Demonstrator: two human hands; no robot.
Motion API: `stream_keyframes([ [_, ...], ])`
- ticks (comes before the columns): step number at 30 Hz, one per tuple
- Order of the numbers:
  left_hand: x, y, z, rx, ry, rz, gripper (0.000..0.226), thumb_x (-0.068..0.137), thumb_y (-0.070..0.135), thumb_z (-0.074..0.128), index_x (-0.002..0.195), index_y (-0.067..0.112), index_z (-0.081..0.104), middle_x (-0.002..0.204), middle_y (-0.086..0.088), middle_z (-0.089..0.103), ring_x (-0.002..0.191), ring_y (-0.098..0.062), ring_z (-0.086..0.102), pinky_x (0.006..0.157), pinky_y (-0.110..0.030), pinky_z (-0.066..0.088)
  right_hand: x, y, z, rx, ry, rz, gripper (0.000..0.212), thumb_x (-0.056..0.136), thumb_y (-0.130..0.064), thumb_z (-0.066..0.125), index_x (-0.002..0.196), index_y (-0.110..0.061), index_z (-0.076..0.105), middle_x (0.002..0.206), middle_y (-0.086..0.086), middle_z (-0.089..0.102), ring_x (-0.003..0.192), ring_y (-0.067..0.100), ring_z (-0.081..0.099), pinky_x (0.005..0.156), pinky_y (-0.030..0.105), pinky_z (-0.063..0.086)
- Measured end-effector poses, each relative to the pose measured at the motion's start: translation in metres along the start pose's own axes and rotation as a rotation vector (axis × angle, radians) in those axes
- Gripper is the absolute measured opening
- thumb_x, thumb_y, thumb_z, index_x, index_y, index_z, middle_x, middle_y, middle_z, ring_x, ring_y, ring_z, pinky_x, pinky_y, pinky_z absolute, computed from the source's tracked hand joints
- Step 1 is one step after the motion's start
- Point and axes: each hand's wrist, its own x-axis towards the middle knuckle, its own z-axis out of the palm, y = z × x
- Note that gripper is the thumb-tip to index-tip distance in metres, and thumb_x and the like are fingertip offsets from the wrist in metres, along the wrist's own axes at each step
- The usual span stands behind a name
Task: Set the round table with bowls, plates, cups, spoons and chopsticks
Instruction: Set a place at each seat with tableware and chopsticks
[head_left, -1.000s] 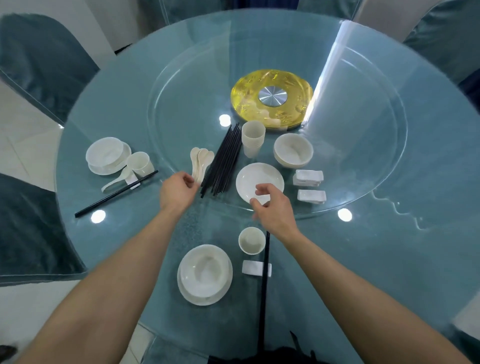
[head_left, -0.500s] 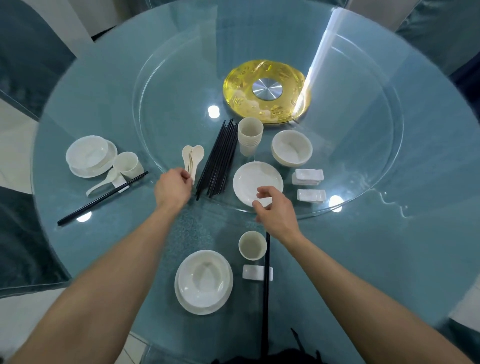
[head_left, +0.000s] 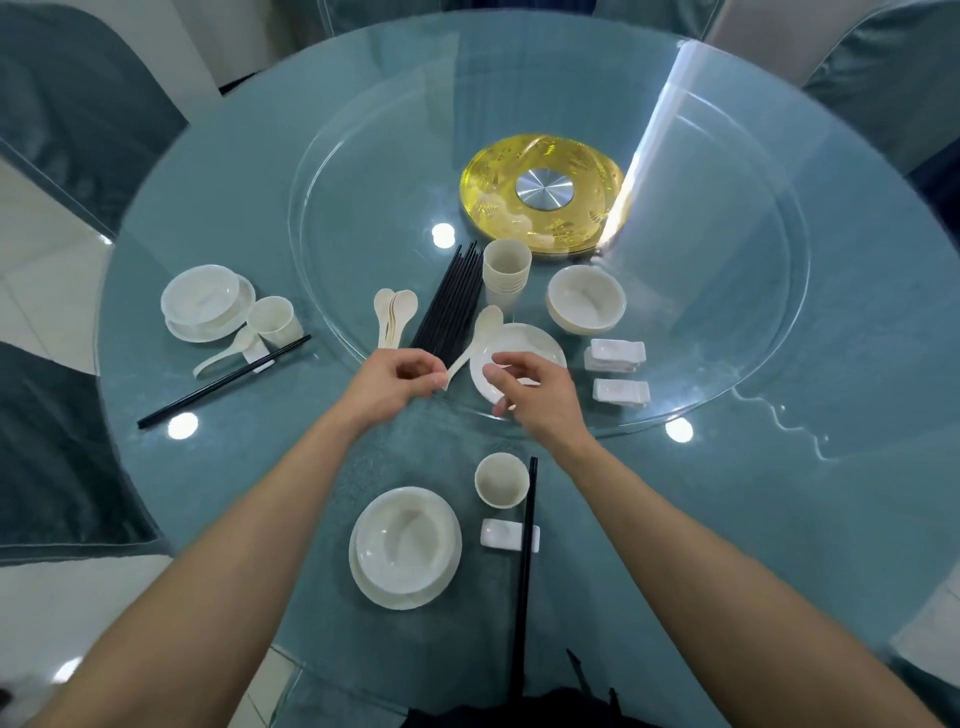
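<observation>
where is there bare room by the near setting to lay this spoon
Bare blue glass tabletop lies right of the near black chopsticks, and left of the near white bowl on its plate. The small white chopstick rest is free on its left half. Crowded: the glass turntable's front edge, with white spoons, black chopstick bundle, stacked cups.

Glossy glass tops the round table (head_left: 753, 519), and the turntable (head_left: 727, 234) is clear glass around a shiny gold disc (head_left: 488, 182) with a brushed metal hub (head_left: 545, 190). The bowls (head_left: 586, 301), plate (head_left: 527, 336) and cups (head_left: 506, 275) look like glazed white ceramic; the chopsticks (head_left: 449, 306) are smooth black.
</observation>
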Motion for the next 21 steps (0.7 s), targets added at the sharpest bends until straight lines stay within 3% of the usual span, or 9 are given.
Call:
stream_keyframes([
  [4, -0.023, 0.009, 0.014, -0.02, -0.16, -0.033, 0.008, 0.097, 0.017, 0.08, 0.098, 0.008, 0.078, 0.08, 0.001, 0.072, 0.074, -0.01, 0.059, 0.064, -0.022, 0.044, -0.011, 0.0, -0.005, 0.026, -0.133, -0.008, 0.033, 0.096, -0.036, 0.079, 0.099, -0.003, 0.076, 0.096, 0.013, 0.077, 0.065, 0.02, 0.068, 0.058, 0.026, 0.045],
  [7, -0.037, 0.014, 0.023, 0.0, -0.205, -0.053, 0.011, 0.096, 0.017, 0.081, 0.101, 0.008, 0.078, 0.084, 0.002, 0.077, 0.076, -0.01, 0.065, 0.067, -0.026, 0.046, -0.021, 0.001, -0.014, 0.044, -0.184, -0.028, 0.035, 0.097, -0.036, 0.079, 0.089, -0.002, 0.074, 0.088, 0.015, 0.076, 0.067, 0.019, 0.067, 0.058, 0.026, 0.045],
  [13, -0.065, 0.029, 0.041, 0.031, -0.113, -0.017, 0.018, 0.09, 0.034, 0.087, 0.101, 0.021, 0.083, 0.093, -0.002, 0.081, 0.079, -0.008, 0.067, 0.069, -0.029, 0.05, -0.038, 0.012, -0.031, 0.078, -0.193, -0.023, 0.023, 0.094, -0.036, 0.082, 0.085, -0.015, 0.08, 0.085, 0.01, 0.078, 0.066, 0.019, 0.067, 0.059, 0.027, 0.046],
  [18, -0.081, 0.04, 0.065, 0.061, -0.039, 0.015, 0.018, 0.084, 0.024, 0.093, 0.096, 0.013, 0.084, 0.09, -0.015, 0.079, 0.072, -0.009, 0.06, 0.069, -0.026, 0.046, -0.052, 0.015, -0.04, 0.077, -0.243, -0.058, 0.018, 0.094, -0.036, 0.082, 0.081, -0.023, 0.082, 0.084, 0.014, 0.078, 0.065, 0.018, 0.067, 0.056, 0.02, 0.047],
  [21, -0.094, 0.04, 0.077, 0.058, 0.033, 0.005, 0.015, 0.083, 0.022, 0.093, 0.091, 0.014, 0.084, 0.085, -0.012, 0.08, 0.072, -0.013, 0.066, 0.074, -0.029, 0.051, -0.062, 0.017, -0.046, 0.071, -0.28, -0.055, 0.015, 0.092, -0.034, 0.084, 0.094, -0.019, 0.08, 0.09, 0.006, 0.081, 0.065, 0.019, 0.069, 0.054, 0.02, 0.046],
])
